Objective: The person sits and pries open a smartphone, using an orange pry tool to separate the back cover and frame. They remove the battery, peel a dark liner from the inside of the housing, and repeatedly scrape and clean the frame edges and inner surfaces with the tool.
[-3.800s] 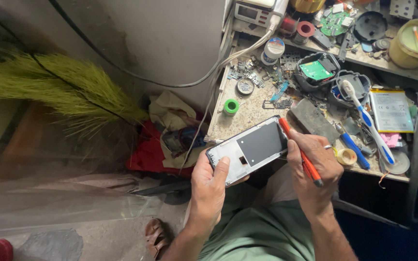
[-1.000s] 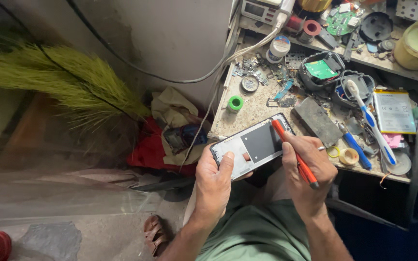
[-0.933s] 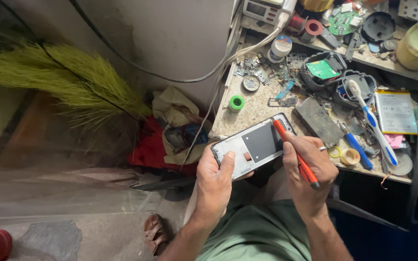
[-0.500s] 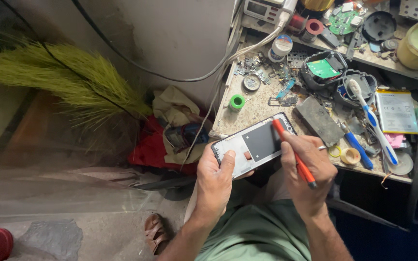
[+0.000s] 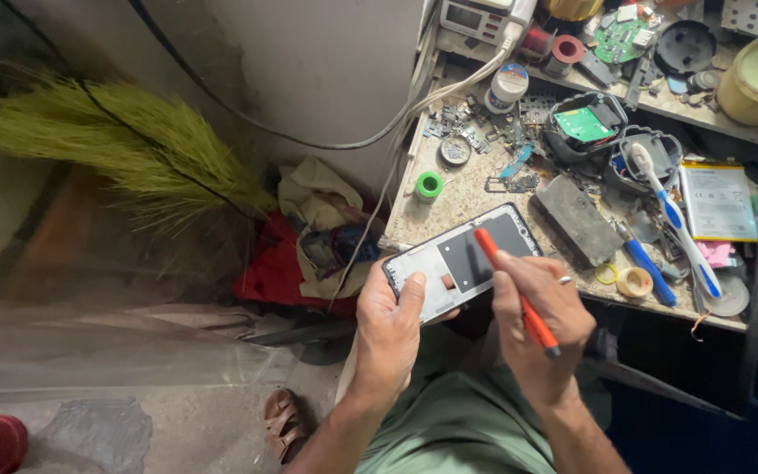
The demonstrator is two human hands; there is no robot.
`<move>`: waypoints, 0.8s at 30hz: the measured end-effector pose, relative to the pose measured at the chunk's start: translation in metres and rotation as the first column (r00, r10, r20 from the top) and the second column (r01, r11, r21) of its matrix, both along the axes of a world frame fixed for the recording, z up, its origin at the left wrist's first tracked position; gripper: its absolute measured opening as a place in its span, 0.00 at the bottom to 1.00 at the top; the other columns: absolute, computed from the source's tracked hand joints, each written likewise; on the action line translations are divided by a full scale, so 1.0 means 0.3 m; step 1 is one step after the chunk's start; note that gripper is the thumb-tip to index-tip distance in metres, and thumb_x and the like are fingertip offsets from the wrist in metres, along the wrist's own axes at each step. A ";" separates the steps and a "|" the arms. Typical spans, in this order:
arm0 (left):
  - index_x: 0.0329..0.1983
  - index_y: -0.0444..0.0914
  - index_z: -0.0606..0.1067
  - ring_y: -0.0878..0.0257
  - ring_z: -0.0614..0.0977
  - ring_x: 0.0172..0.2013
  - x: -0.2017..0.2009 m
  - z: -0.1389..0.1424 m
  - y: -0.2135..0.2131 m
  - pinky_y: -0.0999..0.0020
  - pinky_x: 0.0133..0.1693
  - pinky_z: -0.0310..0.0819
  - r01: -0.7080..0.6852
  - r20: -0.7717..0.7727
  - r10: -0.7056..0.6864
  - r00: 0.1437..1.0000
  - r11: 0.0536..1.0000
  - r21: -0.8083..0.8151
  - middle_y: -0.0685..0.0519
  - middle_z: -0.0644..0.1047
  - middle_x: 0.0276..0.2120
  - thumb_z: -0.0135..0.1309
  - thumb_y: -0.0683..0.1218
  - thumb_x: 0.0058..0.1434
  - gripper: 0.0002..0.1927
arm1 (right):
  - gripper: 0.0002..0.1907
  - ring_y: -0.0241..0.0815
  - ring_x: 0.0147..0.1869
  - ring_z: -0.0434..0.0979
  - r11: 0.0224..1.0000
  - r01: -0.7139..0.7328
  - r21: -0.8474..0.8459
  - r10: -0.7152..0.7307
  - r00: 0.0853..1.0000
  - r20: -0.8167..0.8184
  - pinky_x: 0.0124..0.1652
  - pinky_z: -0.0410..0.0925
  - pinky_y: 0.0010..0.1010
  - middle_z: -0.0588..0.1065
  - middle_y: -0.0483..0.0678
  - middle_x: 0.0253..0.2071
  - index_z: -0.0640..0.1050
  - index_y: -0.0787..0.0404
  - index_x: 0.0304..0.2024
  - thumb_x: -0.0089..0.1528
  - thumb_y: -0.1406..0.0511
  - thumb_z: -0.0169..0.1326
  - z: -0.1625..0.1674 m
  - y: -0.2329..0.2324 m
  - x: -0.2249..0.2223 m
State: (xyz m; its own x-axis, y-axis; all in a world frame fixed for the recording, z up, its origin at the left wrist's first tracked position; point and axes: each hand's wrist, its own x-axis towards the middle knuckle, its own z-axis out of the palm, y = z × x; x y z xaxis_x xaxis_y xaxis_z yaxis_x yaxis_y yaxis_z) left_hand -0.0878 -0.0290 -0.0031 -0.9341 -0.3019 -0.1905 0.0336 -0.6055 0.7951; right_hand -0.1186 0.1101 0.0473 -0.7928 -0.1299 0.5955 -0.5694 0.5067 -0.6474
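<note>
My left hand [image 5: 394, 326] grips the near end of an opened phone [image 5: 458, 260], its grey and black inside facing up, thumb laid across it. My right hand [image 5: 539, 316] holds an orange-red screwdriver [image 5: 515, 290] like a pen, its upper end lying over the middle of the phone. The screwdriver's working tip is hidden by my fingers. Both hands hover at the front left corner of the cluttered workbench [image 5: 449, 197], above my lap.
The bench carries a green tape roll [image 5: 429, 185], a grey block [image 5: 579, 219], a blue-handled tool [image 5: 647, 263], a white-and-blue toothbrush [image 5: 670, 217], a flat battery [image 5: 718, 202], circuit boards and small parts. A grass broom [image 5: 125, 149] and cloths [image 5: 313, 233] lie left on the floor.
My hands and the phone have stayed near the bench corner; the screwdriver shifted slightly over the phone's middle. The view barely moved.
</note>
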 end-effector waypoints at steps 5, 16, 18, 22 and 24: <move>0.54 0.29 0.67 0.59 0.85 0.39 0.001 0.004 -0.002 0.61 0.36 0.86 0.016 0.052 -0.017 0.998 1.000 0.018 0.42 0.80 0.43 0.45 0.41 0.70 0.13 | 0.10 0.47 0.46 0.79 0.999 0.043 0.029 -0.044 0.999 0.025 0.50 0.72 0.33 0.79 0.53 0.40 0.80 0.69 0.50 0.66 0.75 0.58 -0.005 0.021 -0.020; 0.54 0.29 0.67 0.59 0.85 0.39 0.002 0.005 0.000 0.62 0.36 0.87 0.008 0.034 -0.009 0.999 1.000 0.011 0.43 0.80 0.42 0.45 0.40 0.70 0.12 | 0.10 0.48 0.46 0.80 0.995 0.049 0.092 -0.047 0.999 -0.020 0.50 0.72 0.34 0.80 0.53 0.41 0.80 0.68 0.50 0.65 0.75 0.59 -0.005 0.012 -0.021; 0.54 0.28 0.67 0.59 0.85 0.38 0.001 0.001 0.000 0.62 0.36 0.86 0.003 0.017 -0.003 1.000 1.000 0.005 0.43 0.79 0.42 0.45 0.40 0.71 0.12 | 0.11 0.49 0.46 0.81 0.992 0.058 0.109 -0.056 0.998 -0.019 0.49 0.72 0.34 0.80 0.52 0.40 0.81 0.68 0.49 0.64 0.75 0.59 -0.004 0.004 -0.016; 0.53 0.28 0.67 0.61 0.84 0.37 0.002 -0.017 -0.001 0.62 0.36 0.86 0.003 0.036 -0.004 0.999 1.000 0.016 0.44 0.79 0.42 0.46 0.39 0.70 0.11 | 0.11 0.50 0.46 0.81 0.989 -0.016 0.144 0.028 0.996 -0.085 0.51 0.72 0.36 0.80 0.53 0.43 0.80 0.67 0.48 0.63 0.76 0.60 -0.003 -0.014 0.000; 0.52 0.29 0.67 0.61 0.83 0.36 0.002 -0.031 0.001 0.62 0.35 0.86 -0.006 0.044 0.004 0.999 1.000 0.031 0.45 0.79 0.41 0.46 0.39 0.69 0.11 | 0.12 0.50 0.46 0.81 0.988 -0.016 0.154 0.032 0.995 -0.099 0.50 0.73 0.35 0.80 0.53 0.44 0.80 0.68 0.49 0.62 0.76 0.60 -0.001 -0.021 -0.002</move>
